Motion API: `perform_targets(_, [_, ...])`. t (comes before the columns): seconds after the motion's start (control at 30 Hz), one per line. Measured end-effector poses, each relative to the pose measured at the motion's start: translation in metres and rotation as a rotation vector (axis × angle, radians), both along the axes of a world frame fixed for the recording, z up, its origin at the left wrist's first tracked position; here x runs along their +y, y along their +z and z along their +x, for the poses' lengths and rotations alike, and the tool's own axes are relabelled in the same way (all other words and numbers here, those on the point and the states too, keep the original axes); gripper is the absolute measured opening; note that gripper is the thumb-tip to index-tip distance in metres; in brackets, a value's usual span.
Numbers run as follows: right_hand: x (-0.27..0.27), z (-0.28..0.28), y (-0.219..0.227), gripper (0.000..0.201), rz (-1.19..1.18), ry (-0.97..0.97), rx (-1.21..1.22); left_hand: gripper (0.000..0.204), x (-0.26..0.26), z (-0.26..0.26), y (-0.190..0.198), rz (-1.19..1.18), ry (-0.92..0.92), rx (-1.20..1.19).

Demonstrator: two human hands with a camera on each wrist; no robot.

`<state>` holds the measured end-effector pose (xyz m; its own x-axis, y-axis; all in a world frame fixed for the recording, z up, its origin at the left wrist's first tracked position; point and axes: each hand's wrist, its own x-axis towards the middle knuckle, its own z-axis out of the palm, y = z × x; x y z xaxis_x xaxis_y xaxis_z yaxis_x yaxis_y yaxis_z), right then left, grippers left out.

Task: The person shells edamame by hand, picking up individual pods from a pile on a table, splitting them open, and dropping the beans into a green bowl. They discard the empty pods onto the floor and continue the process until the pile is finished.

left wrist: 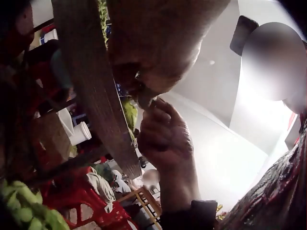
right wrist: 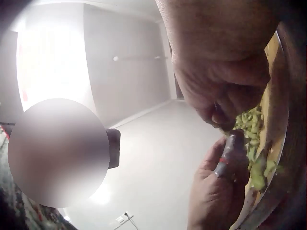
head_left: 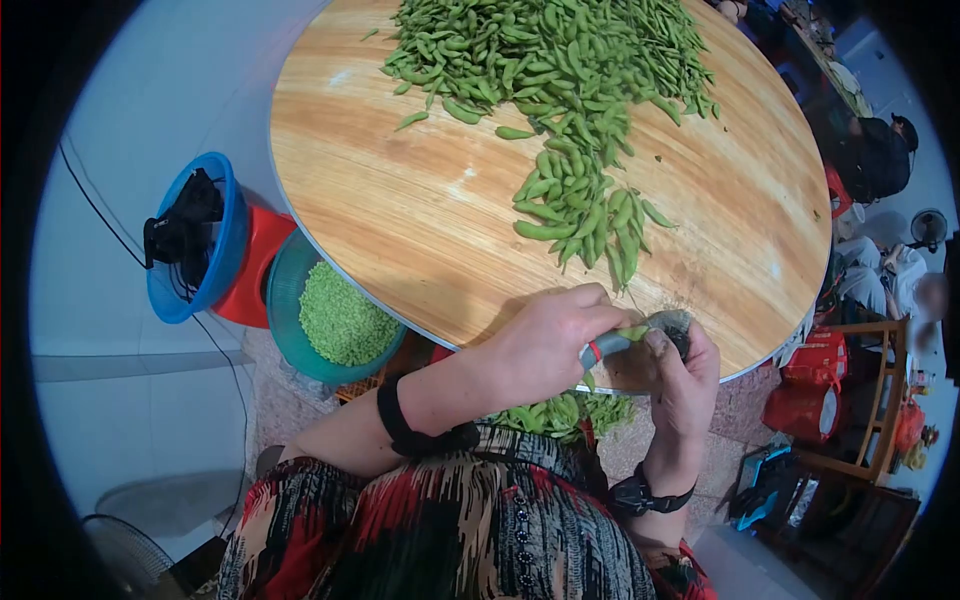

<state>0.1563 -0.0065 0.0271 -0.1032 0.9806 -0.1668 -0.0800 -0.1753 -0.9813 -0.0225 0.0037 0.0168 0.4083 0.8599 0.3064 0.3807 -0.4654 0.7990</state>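
Both hands meet over the near edge of the round wooden table. My left hand pinches a green soybean pod between its thumb and fingers. On one of its fingers is a grey cover with a red band. My right hand pinches the same pod at its other end, thumb on top. A dark grey cover wraps a finger of the right hand. Just beyond the hands lie loose pods, trailing from a big heap of pods.
Shelled green beans fill a teal basket below the table's left edge. Left of it, a blue basin sits on a red stool. More pods lie below the table's near edge. Red bags and a wooden chair stand right.
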Motion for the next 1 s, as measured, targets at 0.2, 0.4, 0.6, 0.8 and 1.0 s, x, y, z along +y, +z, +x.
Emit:
perform_targets(0.2, [0.011, -0.002, -0.006, 0.011, 0.21, -0.009, -0.258, 0.019, 0.006, -0.005, -0.015, -0.104, 0.088, -0.098])
perform_targets(0.4, [0.05, -0.004, 0.008, 0.022, 0.543, 0.071, -0.973, 0.016, 0.008, -0.017, -0.021, -0.665, -0.048, -0.38])
perform_targets(0.6, [0.063, -0.014, 0.015, 0.01, 0.616, 0.365, -1.219, 0.009, 0.001, -0.026, -0.017, -0.509, -0.013, -0.181])
perform_targets(0.8, [0.032, -0.019, 0.023, 0.013, 0.402, 0.277, -0.761, 0.011, -0.007, -0.023, -0.01, -0.22, 0.051, 0.104])
perform_targets(1.0, [0.005, 0.009, 0.021, 0.014, 0.284, 0.472, -0.404, 0.014, -0.006, -0.034, -0.002, -0.668, 0.031, -0.423])
